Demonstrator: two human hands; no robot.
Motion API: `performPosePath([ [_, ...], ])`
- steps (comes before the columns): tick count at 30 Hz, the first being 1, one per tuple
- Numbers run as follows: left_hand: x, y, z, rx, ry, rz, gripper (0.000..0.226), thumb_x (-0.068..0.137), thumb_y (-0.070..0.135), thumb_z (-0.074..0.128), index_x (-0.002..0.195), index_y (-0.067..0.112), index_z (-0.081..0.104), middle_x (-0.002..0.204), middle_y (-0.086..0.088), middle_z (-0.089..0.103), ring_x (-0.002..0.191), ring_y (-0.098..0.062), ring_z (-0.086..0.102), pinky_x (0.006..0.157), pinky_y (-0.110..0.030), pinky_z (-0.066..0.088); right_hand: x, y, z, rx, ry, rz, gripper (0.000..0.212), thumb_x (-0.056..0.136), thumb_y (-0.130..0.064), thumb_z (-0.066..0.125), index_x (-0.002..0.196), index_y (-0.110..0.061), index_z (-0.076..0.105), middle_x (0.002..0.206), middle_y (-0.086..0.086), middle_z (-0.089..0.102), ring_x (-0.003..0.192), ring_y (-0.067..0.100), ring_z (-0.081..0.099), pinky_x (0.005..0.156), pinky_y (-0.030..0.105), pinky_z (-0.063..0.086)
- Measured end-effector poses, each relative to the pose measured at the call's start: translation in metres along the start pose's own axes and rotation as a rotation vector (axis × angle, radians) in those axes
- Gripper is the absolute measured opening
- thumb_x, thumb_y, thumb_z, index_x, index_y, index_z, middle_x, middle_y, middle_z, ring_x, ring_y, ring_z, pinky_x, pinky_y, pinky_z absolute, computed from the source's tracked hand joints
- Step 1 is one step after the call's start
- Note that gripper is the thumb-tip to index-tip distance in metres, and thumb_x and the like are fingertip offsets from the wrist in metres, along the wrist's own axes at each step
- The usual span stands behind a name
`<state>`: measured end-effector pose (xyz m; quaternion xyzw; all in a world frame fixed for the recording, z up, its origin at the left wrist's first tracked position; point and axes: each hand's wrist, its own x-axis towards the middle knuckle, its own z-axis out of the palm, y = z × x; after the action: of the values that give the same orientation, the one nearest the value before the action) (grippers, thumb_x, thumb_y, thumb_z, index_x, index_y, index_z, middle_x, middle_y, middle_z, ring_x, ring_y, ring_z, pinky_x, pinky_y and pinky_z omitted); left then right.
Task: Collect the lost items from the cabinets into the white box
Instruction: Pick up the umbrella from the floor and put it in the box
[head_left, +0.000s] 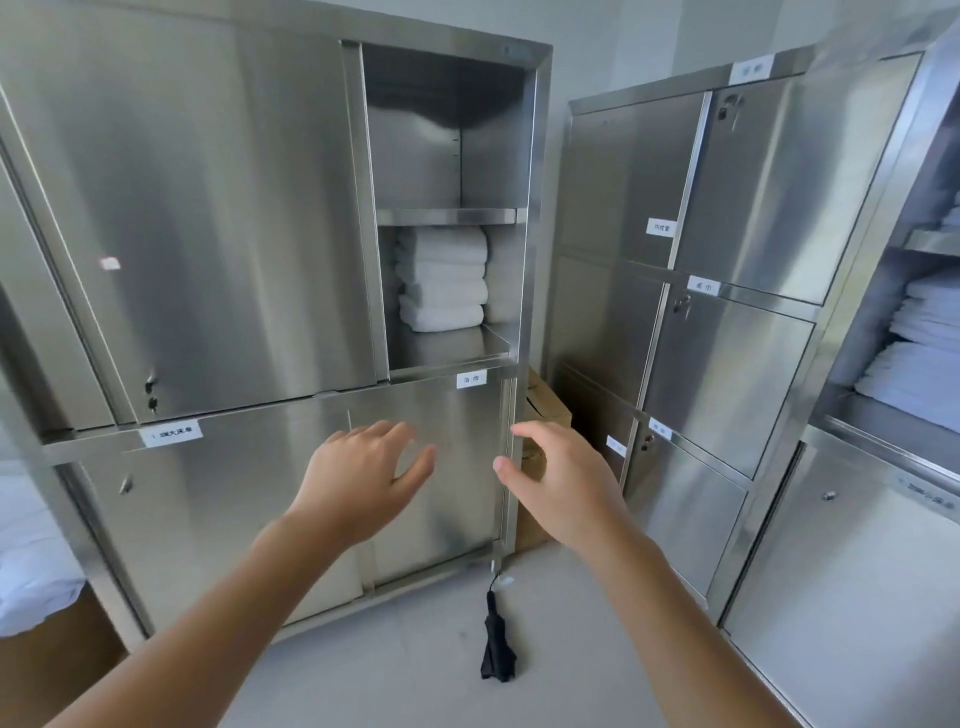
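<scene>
A steel cabinet (208, 208) stands in front of me with its upper right sliding door pushed aside. Its top shelf (447, 215) holds nothing visible; a stack of folded white towels (441, 280) sits on the shelf below. My left hand (363, 478) is spread open in front of the shut lower door (431, 467). My right hand (556, 478) is open by that door's right edge, fingers near the cabinet's frame. Both hands hold nothing. A folded black umbrella (497, 644) lies on the floor at the cabinet's foot. No white box is in view.
A second steel cabinet (727, 312) with shut, labelled doors stands to the right. Further right, an open cabinet holds stacked white linen (919, 353). Cardboard boxes (545, 410) sit in the gap between cabinets. White bedding (31, 561) lies at the far left.
</scene>
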<state>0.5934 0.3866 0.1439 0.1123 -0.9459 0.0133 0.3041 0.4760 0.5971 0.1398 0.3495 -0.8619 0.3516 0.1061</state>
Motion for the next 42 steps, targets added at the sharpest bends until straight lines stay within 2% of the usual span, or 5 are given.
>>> performPosePath([
  [13,0.025,0.046,0.02,-0.023,0.013,-0.018,0.051,0.091,0.061,0.028,0.1,0.026,0.063,0.092,0.006,0.069,0.082,-0.025,0.065,0.069,-0.032,0.043,0.016,0.045,-0.031,-0.002,-0.008,-0.019,0.051,0.092,-0.053,0.061,0.138,-0.029,0.059,0.137,-0.017,0.059,0.131,0.006,0.049,0.103,0.03,0.044],
  [22,0.006,0.043,0.094,-0.02,-0.147,-0.059,0.055,0.091,0.063,0.025,0.109,0.027,0.063,0.098,0.008,0.07,0.083,-0.023,0.066,0.072,-0.032,0.043,0.02,0.11,0.03,0.028,-0.159,0.073,0.052,0.091,-0.055,0.061,0.137,-0.03,0.059,0.134,-0.016,0.061,0.129,0.006,0.051,0.098,0.028,0.045],
  [31,0.083,-0.019,0.187,-0.042,-0.186,-0.066,0.048,0.093,0.058,0.031,0.109,0.026,0.062,0.097,0.007,0.069,0.083,-0.024,0.065,0.068,-0.03,0.038,0.123,0.149,0.102,0.026,-0.215,0.126,0.051,0.091,-0.055,0.061,0.136,-0.031,0.059,0.134,-0.017,0.061,0.128,0.006,0.051,0.097,0.03,0.046],
  [36,0.146,-0.048,0.24,-0.058,-0.218,-0.041,0.047,0.092,0.058,0.03,0.104,0.026,0.062,0.095,0.006,0.07,0.084,-0.024,0.066,0.072,-0.033,0.045,0.188,0.171,0.128,0.01,-0.198,0.174,0.053,0.091,-0.056,0.061,0.136,-0.03,0.059,0.137,-0.015,0.06,0.131,0.008,0.051,0.103,0.034,0.046],
  [42,0.203,-0.068,0.308,-0.099,-0.263,-0.055,0.053,0.091,0.06,0.027,0.104,0.025,0.064,0.096,0.006,0.071,0.083,-0.025,0.066,0.075,-0.033,0.047,0.25,0.218,0.166,-0.004,-0.239,0.23,0.052,0.091,-0.054,0.062,0.137,-0.031,0.059,0.136,-0.014,0.061,0.129,0.008,0.053,0.097,0.03,0.046],
])
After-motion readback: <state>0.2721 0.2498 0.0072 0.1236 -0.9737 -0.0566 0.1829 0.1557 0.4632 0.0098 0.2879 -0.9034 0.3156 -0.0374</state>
